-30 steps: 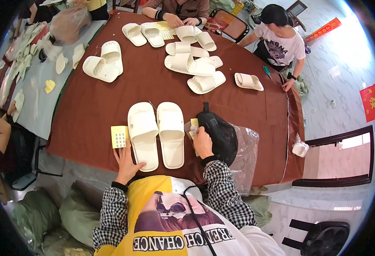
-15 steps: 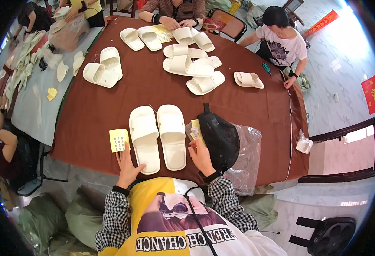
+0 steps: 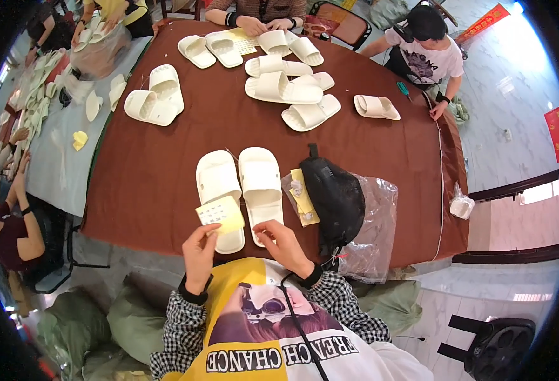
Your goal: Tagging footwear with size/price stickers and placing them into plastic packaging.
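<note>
My left hand (image 3: 201,249) holds up a small pale yellow sheet (image 3: 221,214) studded with little white pieces, at the near edge of the brown table (image 3: 146,184). My right hand (image 3: 281,240) hovers just right of it, fingers curled, touching the heel of the right slipper. A pair of white slippers (image 3: 241,190) lies side by side just beyond both hands. To the right of the slippers sit a small clear packet with a yellow card (image 3: 301,197) and a black pouch (image 3: 335,197) on a clear plastic bag (image 3: 375,235).
Several more white slippers (image 3: 286,89) lie across the far half of the table, another pair (image 3: 155,98) at far left. Other people sit around the far and left sides. A grey-clothed table (image 3: 57,159) with more slipper parts adjoins on the left. Green sacks (image 3: 127,317) sit near my knees.
My left hand has lifted the yellow sheet off the table and drawn it toward me. My right hand has left the packet by the black pouch and come in beside the sheet.
</note>
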Demonstrator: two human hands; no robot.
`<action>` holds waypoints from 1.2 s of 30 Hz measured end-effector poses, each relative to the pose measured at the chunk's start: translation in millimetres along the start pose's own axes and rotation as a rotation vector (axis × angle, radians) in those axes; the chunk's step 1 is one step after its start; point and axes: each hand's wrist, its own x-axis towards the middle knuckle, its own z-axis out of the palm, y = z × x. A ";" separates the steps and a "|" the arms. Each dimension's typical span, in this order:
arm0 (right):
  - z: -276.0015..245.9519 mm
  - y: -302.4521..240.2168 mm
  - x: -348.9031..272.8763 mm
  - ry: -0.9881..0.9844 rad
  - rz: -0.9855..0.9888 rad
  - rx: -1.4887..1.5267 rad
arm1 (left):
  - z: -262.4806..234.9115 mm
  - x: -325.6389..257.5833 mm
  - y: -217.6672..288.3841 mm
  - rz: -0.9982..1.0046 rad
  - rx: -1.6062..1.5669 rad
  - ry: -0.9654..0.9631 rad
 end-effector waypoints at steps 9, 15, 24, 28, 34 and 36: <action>7.0 -38.1 11.6 0.229 -0.177 -0.115 | 22.8 -8.0 13.2 0.014 -0.044 -0.128; 6.5 -22.7 6.9 0.018 0.072 0.225 | 23.1 -11.6 10.0 -0.004 -0.091 -0.146; 17.2 -37.9 3.3 0.144 -0.386 -0.369 | 19.6 -14.4 19.0 -0.093 0.089 -0.155; 19.0 -37.1 1.5 0.113 -0.389 -0.385 | 21.6 -19.1 20.7 -0.090 0.164 -0.158; 20.4 -34.3 -0.3 0.103 -0.481 -0.456 | 21.3 -21.4 11.4 -0.061 0.101 -0.177; 20.4 -34.5 -0.6 0.095 -0.481 -0.468 | 20.8 -20.4 14.0 -0.083 0.107 -0.191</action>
